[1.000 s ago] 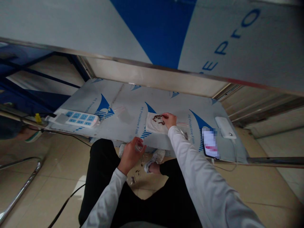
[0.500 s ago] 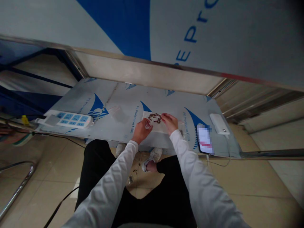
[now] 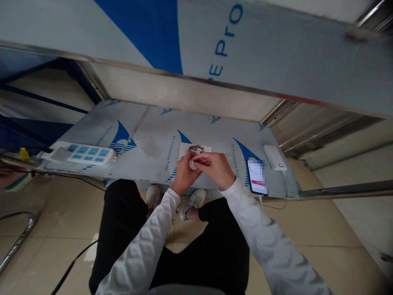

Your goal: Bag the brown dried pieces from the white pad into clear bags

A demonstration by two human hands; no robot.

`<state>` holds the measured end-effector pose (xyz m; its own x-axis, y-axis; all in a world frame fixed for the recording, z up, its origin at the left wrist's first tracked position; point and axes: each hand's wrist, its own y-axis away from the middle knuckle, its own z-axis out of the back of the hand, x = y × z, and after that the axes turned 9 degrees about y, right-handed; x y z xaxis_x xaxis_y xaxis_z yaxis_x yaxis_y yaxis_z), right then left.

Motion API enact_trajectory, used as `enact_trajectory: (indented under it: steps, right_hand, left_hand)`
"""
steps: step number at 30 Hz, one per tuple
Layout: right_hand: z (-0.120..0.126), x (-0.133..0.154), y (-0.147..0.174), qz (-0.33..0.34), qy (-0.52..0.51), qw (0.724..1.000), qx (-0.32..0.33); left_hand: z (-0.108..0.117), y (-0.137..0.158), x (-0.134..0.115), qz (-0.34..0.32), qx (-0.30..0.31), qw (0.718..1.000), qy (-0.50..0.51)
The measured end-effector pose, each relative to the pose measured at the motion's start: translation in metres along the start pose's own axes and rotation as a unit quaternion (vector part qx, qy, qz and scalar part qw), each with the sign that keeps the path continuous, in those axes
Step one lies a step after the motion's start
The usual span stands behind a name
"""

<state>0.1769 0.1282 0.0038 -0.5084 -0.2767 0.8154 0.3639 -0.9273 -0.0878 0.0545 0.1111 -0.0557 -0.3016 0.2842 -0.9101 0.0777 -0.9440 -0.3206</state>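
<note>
My left hand (image 3: 186, 173) is closed around a small clear plastic item (image 3: 192, 165), too small to tell whether it is a bag or a cup. Over its top, my right hand (image 3: 217, 167) has its fingertips pinched together; whatever they hold is hidden. Just beyond both hands, a white sheet (image 3: 184, 149) lies on the bench, partly covered by the fingers. Several small dark brown pieces (image 3: 196, 148) are scattered on it.
The film-covered bench (image 3: 156, 135) carries a power strip (image 3: 89, 153) at left, clear plastic film (image 3: 149, 145), a phone (image 3: 257, 176) and a white power bank (image 3: 275, 157) with a cable at right. An overhead panel (image 3: 270, 61) hangs in front. My knees are below the edge.
My right hand has moved left and nearer, from the brown pieces to the clear plastic item in my left hand. The camera view has shifted slightly.
</note>
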Motion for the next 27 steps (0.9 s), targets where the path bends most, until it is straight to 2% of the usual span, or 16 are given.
enact_trajectory:
  steps: [4, 8, 15, 17, 19, 21, 22, 24, 27]
  right_hand:
    - [0.014, 0.025, 0.006, 0.023, 0.085, 0.996, 0.025]
    - [0.015, 0.034, 0.01, 0.058, 0.184, 0.981, 0.015]
    - [-0.006, 0.029, 0.016, 0.089, 0.162, 0.983, 0.023]
    - [-0.009, 0.016, 0.016, 0.1, 0.132, 0.986, 0.006]
    - [-0.009, -0.008, 0.01, 0.081, 0.116, 0.989, -0.049]
    - [-0.008, -0.042, -0.002, 0.021, 0.168, 0.98, -0.107]
    - [-0.009, -0.06, -0.01, -0.017, 0.22, 0.969, -0.114]
    - [-0.013, -0.093, -0.027, -0.062, 0.301, 0.948, -0.077]
    - [-0.026, -0.122, -0.048, -0.075, 0.344, 0.936, -0.03]
  left_hand:
    - [0.003, 0.007, -0.01, -0.023, -0.017, 0.999, 0.024]
    - [0.011, 0.011, -0.015, -0.021, -0.032, 0.999, 0.031]
    - [0.023, 0.018, -0.004, -0.004, -0.031, 0.999, 0.035]
    - [0.024, 0.02, 0.002, 0.008, -0.032, 0.999, 0.031]
    - [0.025, 0.021, 0.008, 0.012, -0.037, 0.999, 0.025]
    - [0.026, 0.023, 0.013, 0.015, -0.042, 0.999, 0.018]
    - [0.027, 0.024, 0.015, 0.017, -0.043, 0.999, 0.015]
    - [0.028, 0.027, 0.018, 0.022, -0.046, 0.999, 0.01]
    - [0.031, 0.033, 0.021, 0.025, -0.045, 0.999, 0.008]
